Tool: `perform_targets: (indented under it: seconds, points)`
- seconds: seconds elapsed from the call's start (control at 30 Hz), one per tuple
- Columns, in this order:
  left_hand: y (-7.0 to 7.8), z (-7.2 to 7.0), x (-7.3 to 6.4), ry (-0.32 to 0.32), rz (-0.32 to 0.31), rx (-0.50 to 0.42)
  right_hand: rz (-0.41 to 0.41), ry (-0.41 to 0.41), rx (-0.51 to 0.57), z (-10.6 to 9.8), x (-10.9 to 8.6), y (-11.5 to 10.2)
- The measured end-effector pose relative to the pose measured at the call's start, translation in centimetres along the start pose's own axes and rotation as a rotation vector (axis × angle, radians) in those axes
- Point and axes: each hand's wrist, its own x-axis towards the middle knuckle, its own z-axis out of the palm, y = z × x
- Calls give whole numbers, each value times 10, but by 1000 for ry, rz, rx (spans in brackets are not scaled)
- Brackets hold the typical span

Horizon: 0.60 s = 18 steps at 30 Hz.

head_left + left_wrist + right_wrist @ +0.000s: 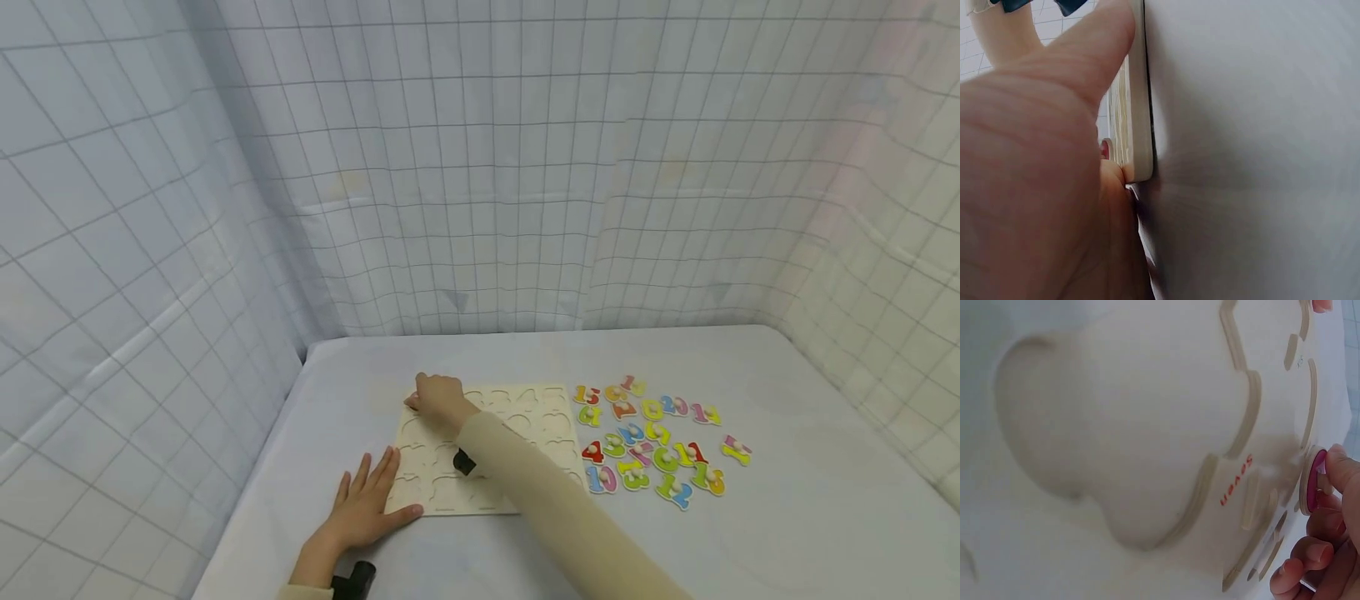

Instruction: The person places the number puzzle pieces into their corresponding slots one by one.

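A pale wooden number-puzzle board with recessed outlines lies on the table. My right hand is over its far left corner. In the right wrist view, thumb and fingers pinch the small knob of a pink-red puzzle piece, held on edge close over the board; which number it bears is hidden. A recess labelled "Seven" shows nearby. My left hand lies spread at the board's near left corner. Its thumb touches the board's near edge in the left wrist view, and its fingertips reach the left edge.
Several coloured number pieces with knobs lie scattered right of the board, among them a red 4, a blue-and-pink 10 and a green-and-blue 12. White gridded cloth hangs behind and at both sides of the white table.
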Motion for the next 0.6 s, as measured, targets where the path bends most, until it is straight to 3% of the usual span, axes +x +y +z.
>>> perform_targets:
  seconds: [0.27, 0.6]
  points:
    - [-4, 4, 4, 3, -8, 32, 54, -6, 5, 2, 1, -4]
    - [2, 0, 2, -31, -39, 13, 56, 21, 11, 13, 4, -6]
